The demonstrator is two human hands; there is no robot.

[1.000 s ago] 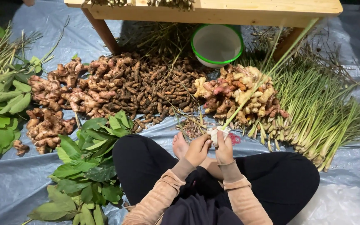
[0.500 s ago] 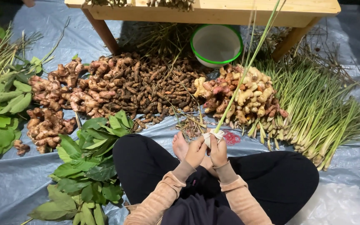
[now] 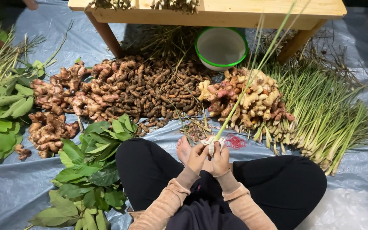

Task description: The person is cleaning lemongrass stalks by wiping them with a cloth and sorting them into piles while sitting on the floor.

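While both hands, left hand (image 3: 197, 155) and right hand (image 3: 220, 158), clench one lemongrass stalk (image 3: 252, 81) at its base, the lemongrass pile (image 3: 320, 110) looks mostly unhandled.

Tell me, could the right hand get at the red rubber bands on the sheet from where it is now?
Probably yes. The red rubber bands lie on the bare sheet just beyond the right hand, with nothing between. But both hands, left hand too, grip the lemongrass stalk, so one must let go.
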